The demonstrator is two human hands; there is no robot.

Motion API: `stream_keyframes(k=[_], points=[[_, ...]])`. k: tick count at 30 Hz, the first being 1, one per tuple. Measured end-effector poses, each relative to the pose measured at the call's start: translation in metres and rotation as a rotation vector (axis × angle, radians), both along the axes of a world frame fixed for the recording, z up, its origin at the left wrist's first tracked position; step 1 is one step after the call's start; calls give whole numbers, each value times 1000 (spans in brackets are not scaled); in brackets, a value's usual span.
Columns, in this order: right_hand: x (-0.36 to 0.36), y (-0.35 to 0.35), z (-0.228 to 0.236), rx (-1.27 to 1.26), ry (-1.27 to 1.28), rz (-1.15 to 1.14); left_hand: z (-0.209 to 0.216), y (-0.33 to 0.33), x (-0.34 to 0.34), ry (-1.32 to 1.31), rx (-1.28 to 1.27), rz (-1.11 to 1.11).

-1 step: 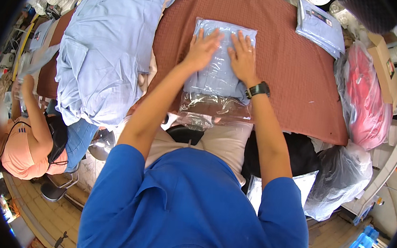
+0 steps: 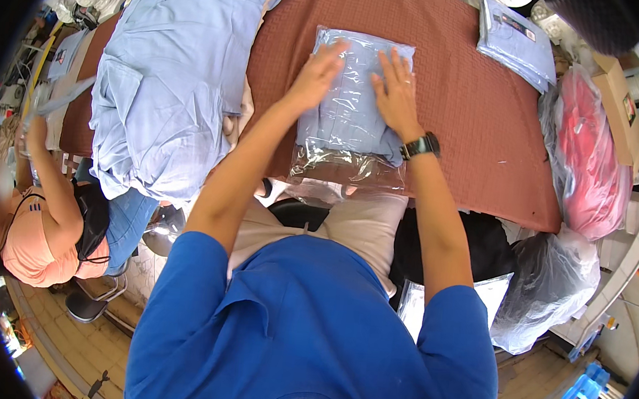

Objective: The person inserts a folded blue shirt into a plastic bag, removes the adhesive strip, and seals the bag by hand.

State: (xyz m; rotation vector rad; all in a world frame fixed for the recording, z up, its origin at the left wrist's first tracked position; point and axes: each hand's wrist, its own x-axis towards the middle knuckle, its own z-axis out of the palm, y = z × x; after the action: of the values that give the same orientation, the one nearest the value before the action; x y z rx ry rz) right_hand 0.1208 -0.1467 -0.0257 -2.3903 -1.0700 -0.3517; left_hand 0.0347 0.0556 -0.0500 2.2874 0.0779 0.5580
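Nearest me: blue t-shirt sleeves, both forearms running up from the lower edge onto a table under a brown woven cloth (image 2: 482,130). My left hand (image 2: 316,75) lies flat, palm down, fingers (image 2: 336,53) straight and nearly together, pressing the left half of a clear plastic bag (image 2: 353,105) holding a folded light blue shirt. My right hand (image 2: 397,93) is flat on the right half, fingers (image 2: 394,64) slightly spread; neither hand is gripping, just pressing down. Black wristwatch (image 2: 421,144) on the right wrist. The bag sits at the table's middle, directly under both sets of fingertips; its open, empty end (image 2: 344,168) trails back toward me, behind the heels of the hands, near the table's near edge. Left of my left fingers, well apart: a heap of loose light blue shirts (image 2: 172,75) hanging over the table edge. Further left and lower, another person in an orange top (image 2: 31,240) sits on a stool. Right of my right fingers, past the table end: a clear bag of red garments (image 2: 593,153), a cardboard box (image 2: 618,103) beyond it, and more clear plastic bags (image 2: 549,289) down by the floor. Beyond the fingertips to the far right: a stack of already bagged blue shirts (image 2: 516,39) on the table's far corner.
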Motion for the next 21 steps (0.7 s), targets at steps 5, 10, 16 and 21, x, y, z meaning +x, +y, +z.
stream_keyframes(k=[5,10,16,21], points=[[-40,-38,27,-91,-35,114,33,17,-64,-88,-115,-39],[-67,-46,5,-128,-10,158,35,-28,-112,114,362,-238],[-67,-44,3,-147,-51,131,26,-34,-116,190,488,-199],[-61,-58,8,62,110,161,33,-28,-112,126,277,-247]])
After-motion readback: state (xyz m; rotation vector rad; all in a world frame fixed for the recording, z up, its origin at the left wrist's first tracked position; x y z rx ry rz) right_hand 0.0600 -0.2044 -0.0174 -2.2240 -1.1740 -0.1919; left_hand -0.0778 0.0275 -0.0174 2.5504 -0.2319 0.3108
